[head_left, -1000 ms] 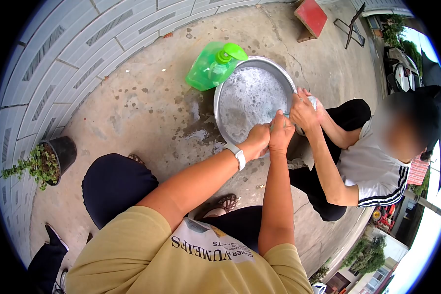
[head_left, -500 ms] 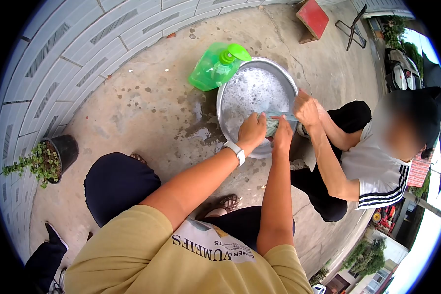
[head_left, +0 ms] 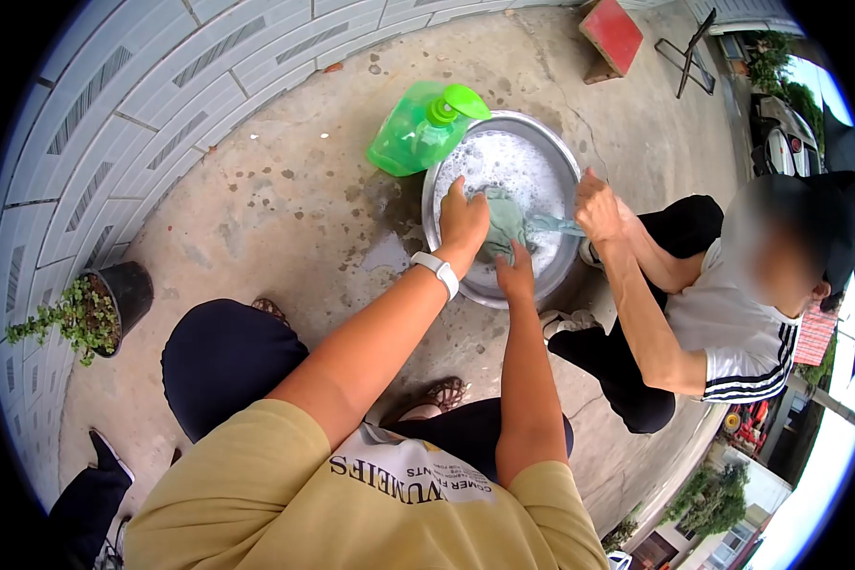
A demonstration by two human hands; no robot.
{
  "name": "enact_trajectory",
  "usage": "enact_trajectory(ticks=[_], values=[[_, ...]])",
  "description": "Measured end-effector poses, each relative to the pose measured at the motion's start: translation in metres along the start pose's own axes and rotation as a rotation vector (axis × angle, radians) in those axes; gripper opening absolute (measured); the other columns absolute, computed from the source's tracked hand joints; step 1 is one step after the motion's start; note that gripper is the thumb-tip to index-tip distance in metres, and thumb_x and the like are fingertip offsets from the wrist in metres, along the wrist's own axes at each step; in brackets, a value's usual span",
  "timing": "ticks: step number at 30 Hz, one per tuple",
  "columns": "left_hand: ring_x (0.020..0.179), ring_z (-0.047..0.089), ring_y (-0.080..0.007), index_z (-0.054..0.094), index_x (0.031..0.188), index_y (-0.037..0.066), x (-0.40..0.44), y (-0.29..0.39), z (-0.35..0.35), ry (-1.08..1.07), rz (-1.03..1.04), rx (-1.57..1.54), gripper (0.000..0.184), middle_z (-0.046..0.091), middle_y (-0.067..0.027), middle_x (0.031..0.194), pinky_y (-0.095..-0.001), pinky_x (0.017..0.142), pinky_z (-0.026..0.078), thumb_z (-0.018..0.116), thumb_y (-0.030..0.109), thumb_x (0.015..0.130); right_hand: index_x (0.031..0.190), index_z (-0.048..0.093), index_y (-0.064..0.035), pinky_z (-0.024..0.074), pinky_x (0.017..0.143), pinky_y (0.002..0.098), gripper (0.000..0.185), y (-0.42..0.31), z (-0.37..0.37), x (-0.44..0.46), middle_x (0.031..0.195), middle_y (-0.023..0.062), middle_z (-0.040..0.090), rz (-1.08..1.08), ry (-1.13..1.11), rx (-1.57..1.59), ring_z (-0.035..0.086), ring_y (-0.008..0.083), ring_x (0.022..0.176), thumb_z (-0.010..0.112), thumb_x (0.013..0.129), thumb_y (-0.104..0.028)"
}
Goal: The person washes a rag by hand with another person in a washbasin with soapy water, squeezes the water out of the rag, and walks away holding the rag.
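A wet grey-green cloth [head_left: 506, 223] is spread above the suds in a metal basin [head_left: 572, 163]. At the cloth's left edge my left hand [head_left: 464, 223], wearing a white wristwatch, is closed on the fabric with one digit pointing up; its other fingers are partly hidden. My right hand [head_left: 516, 275] grips the near edge of the cloth between thumb and fingers. On the right, a co-worker's hands [head_left: 598, 209] hold the twisted far end of the same cloth over the basin rim.
A green pump bottle [head_left: 415, 133] stands against the basin's upper left. The co-worker [head_left: 731, 313] crouches at the right. Beyond are a red stool [head_left: 610, 38] and a folding frame [head_left: 686, 57]. A potted plant [head_left: 114, 309] sits by the tiled wall [head_left: 114, 142]; the concrete is wet near the basin.
My hands have moved apart, the left up and leftward, the right slightly down and left. The bunched cloth has opened out between them. The co-worker's hands stay nearly in place.
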State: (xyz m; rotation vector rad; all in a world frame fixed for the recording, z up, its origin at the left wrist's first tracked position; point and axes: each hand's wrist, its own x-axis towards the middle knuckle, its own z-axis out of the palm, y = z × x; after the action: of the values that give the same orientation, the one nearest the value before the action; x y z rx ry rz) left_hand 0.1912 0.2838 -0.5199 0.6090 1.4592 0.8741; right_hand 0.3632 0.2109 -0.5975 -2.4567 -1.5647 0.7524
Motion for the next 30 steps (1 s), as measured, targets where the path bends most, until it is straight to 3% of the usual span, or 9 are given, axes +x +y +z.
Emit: enact_trajectory(ticks=[3,6,10,13,15,21,25,27,30], values=[[0.116,0.039,-0.0347,0.034,0.127,-0.001,0.001,-0.005,0.0,0.004,0.018,-0.025,0.05,0.04,-0.0243,0.123,-0.0375,0.097,0.03,0.043,0.017,0.081,0.13,0.032,-0.0048,0.0253,0.102,0.0351,0.064,0.006,0.019,-0.002,0.136,0.0207,0.028,-0.013,-0.067,-0.026,0.027,0.0313,0.126,0.055,0.075,-0.026],[0.116,0.039,-0.0343,0.034,0.127,-0.001,0.008,-0.011,-0.003,-0.043,-0.052,-0.062,0.051,0.039,-0.0243,0.124,-0.0376,0.096,0.031,0.043,0.017,0.08,0.132,0.027,-0.0018,0.0277,0.1,0.0343,0.071,-0.028,0.007,-0.008,0.128,0.0237,0.038,0.174,-0.345,0.03,0.035,0.0327,0.122,0.056,0.071,-0.022],[0.114,0.042,-0.0332,0.034,0.128,0.0,0.003,-0.004,-0.011,-0.057,-0.08,0.004,0.053,0.042,-0.0237,0.123,-0.0371,0.095,0.033,0.042,0.017,0.078,0.128,0.032,0.0012,0.0358,0.092,0.034,0.067,-0.014,0.031,0.003,0.119,0.0207,0.049,0.023,-0.433,-0.028,0.046,0.0309,0.111,0.058,0.069,-0.018],[0.11,0.046,-0.0326,0.034,0.129,0.001,0.007,-0.013,-0.009,-0.067,-0.183,-0.047,0.054,0.046,-0.022,0.12,-0.0363,0.093,0.034,0.041,0.017,0.078,0.115,0.048,0.0019,0.0426,0.079,0.0328,0.048,-0.032,0.016,-0.001,0.107,0.0115,0.056,0.118,-0.523,0.333,0.053,0.0231,0.098,0.056,0.072,-0.017],[0.12,0.036,-0.0264,0.029,0.132,0.004,0.012,-0.026,-0.006,-0.089,-0.183,-0.028,0.055,0.034,-0.0179,0.133,-0.0343,0.097,0.03,0.045,0.021,0.082,0.098,0.055,-0.0012,0.0436,0.068,0.0315,0.03,-0.056,-0.01,-0.004,0.09,0.0044,0.057,0.359,-0.35,0.965,0.053,0.018,0.082,0.054,0.071,-0.013],[0.123,0.033,-0.0256,0.024,0.134,0.002,0.015,-0.034,0.006,-0.152,-0.34,-0.106,0.06,0.031,-0.0157,0.135,-0.0362,0.098,0.027,0.044,0.027,0.083,0.094,0.057,0.0014,0.0413,0.079,0.0359,0.036,-0.085,-0.102,-0.021,0.091,0.0099,0.059,0.04,-0.376,1.466,0.054,0.0234,0.088,0.049,0.061,-0.009],[0.118,0.038,-0.0225,0.031,0.131,0.003,0.014,-0.032,0.009,-0.303,-0.46,-0.414,0.058,0.038,-0.0141,0.131,-0.0357,0.099,0.025,0.044,0.036,0.085,0.093,0.058,0.0024,0.0378,0.086,0.0376,0.031,-0.093,-0.128,-0.034,0.094,0.0128,0.059,-0.225,-0.455,1.608,0.053,0.0267,0.093,0.051,0.073,-0.021],[0.111,0.045,-0.0212,0.042,0.123,0.005,0.006,-0.016,0.007,-0.297,-0.495,-0.45,0.05,0.048,-0.0119,0.119,-0.036,0.098,0.026,0.043,0.039,0.085,0.086,0.058,0.0005,0.0395,0.081,0.0327,0.025,-0.095,-0.128,-0.036,0.09,0.0094,0.059,-0.242,-0.474,1.619,0.054,0.0215,0.087,0.052,0.078,-0.022],[0.101,0.051,-0.0198,0.049,0.11,0.008,-0.005,-0.002,0.004,-0.403,-0.624,-0.636,0.039,0.055,-0.0085,0.106,-0.0363,0.092,0.034,0.043,0.038,0.086,0.064,0.058,-0.0047,0.0364,0.069,0.0213,0.01,-0.093,-0.118,-0.032,0.081,0.0001,0.055,-0.217,-0.168,1.209,0.049,0.0078,0.071,0.058,0.073,-0.001]])
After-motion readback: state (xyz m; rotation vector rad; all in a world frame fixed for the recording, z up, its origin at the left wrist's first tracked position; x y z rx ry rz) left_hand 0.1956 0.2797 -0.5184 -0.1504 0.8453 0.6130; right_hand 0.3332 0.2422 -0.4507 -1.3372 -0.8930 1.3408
